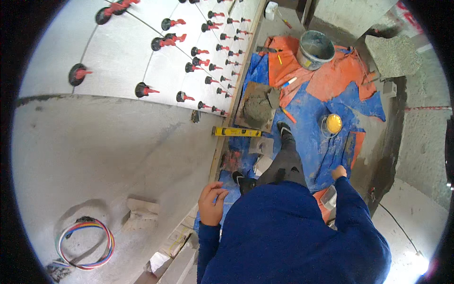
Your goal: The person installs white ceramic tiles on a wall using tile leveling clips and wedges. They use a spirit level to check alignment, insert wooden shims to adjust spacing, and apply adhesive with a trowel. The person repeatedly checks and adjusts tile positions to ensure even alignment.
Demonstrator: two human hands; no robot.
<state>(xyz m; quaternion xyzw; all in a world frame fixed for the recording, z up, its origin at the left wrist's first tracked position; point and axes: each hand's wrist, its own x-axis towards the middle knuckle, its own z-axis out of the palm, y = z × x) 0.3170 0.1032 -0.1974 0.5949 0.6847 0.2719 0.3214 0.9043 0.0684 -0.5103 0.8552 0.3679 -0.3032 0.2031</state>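
Note:
My left hand [212, 203] is beside the base of the wall, its fingers loosely bent and apart, with nothing in it. On the other side of my body, my right hand [339, 172] hangs over the blue tarp [309, 135]. Its fingers are curled closed, and no object shows in them. A yellow spirit level [237, 132] lies ahead of my left hand, crossing the wooden edge strip. Beyond it is a board with grey mortar [257, 108] on it. Pale tiles [113, 52] on the left wall carry several black round tile levelers with red handles [185, 96].
A mortar bucket [316, 50] stands on orange sheeting [283, 66] at the far end. A small pail with a yellow top [334, 123] is on the tarp. Coiled coloured conduits [85, 244] stick out of the bare wall at lower left. A bright lamp [418, 262] glows at lower right.

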